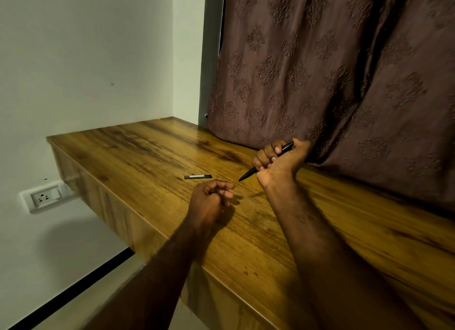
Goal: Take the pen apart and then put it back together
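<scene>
My right hand [278, 161] grips a black pen body [248, 174] above the wooden desk, fingers curled round its middle. The pen's pointed tip aims down and left toward the desk; its back end sticks out past my thumb near the curtain. A separate black pen part [198, 176], short and straight with a pale strip on it, lies flat on the desk to the left of the tip. My left hand [211, 198] hovers just below that part with fingers loosely curled; I cannot tell whether it holds anything small.
The wooden desk [152, 157] runs from the left wall to the right, its front edge slanting down to the right. A brown patterned curtain [332, 71] hangs behind my right hand. A wall socket [44, 197] sits under the desk's left end.
</scene>
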{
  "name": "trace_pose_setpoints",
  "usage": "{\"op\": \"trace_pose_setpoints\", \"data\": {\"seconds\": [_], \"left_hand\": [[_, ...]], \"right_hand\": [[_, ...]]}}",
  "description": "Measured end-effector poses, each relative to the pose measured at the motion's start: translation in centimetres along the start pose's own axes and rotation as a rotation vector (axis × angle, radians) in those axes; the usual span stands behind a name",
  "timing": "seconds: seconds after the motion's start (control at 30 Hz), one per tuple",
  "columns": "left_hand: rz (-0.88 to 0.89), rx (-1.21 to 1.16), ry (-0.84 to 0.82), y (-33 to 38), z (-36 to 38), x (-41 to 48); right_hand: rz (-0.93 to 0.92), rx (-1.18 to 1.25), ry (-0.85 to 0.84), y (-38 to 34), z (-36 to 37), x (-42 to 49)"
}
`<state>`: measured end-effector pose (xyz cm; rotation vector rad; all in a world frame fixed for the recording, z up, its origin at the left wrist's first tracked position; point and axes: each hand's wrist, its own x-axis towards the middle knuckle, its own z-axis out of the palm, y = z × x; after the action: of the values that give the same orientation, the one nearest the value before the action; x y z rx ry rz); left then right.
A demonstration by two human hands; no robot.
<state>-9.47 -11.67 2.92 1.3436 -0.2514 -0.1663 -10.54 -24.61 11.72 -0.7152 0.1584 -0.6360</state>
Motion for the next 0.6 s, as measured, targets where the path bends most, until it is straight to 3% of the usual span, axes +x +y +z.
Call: {"op": "trace_pose_setpoints", "data": {"seconds": [0.6], "left_hand": [[0.000,0.007,0.003,-0.47,-0.23,0.48]], "right_hand": [[-0.006,0.019,0.026,0.11,-0.13,0.11]]}}
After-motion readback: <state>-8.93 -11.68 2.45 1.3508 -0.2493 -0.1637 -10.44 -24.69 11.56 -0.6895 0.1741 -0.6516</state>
